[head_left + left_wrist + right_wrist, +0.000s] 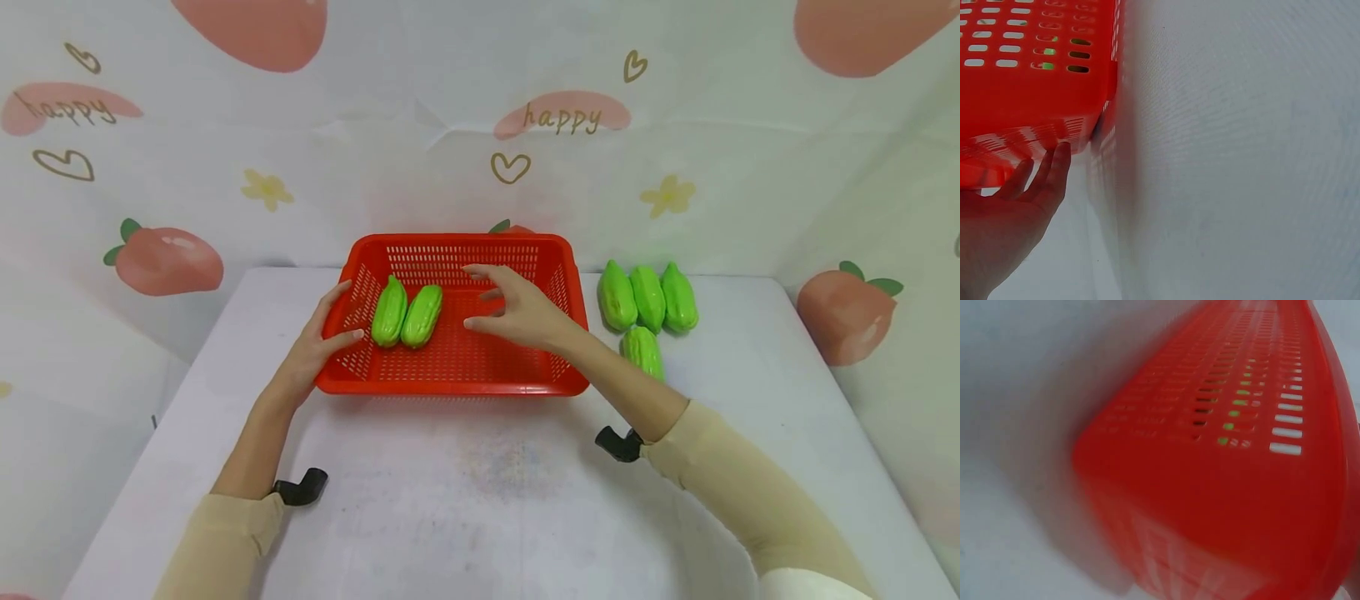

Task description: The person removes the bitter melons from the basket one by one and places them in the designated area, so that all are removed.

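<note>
A red plastic basket (457,388) with slotted walls stands on the table. Inside, toward its left, lie two glossy green ridged gourd-like fruits (389,312) side by side. My left hand (306,358) holds the basket's left side, thumb over the rim and fingers against the outer wall; in the left wrist view the fingers of that hand (1029,197) touch the wall from outside. Over the basket's right half hovers my right hand (521,311), thumb and fingers spread apart with nothing between them. The right wrist view mostly shows the basket's outer wall (1191,487), slightly blurred.
Right of the basket, three more green fruits (648,297) lie in a row. Another green fruit (642,352) lies in front of them, partly hidden by my right forearm. A patterned white cloth (420,192) hangs behind the white table (465,500).
</note>
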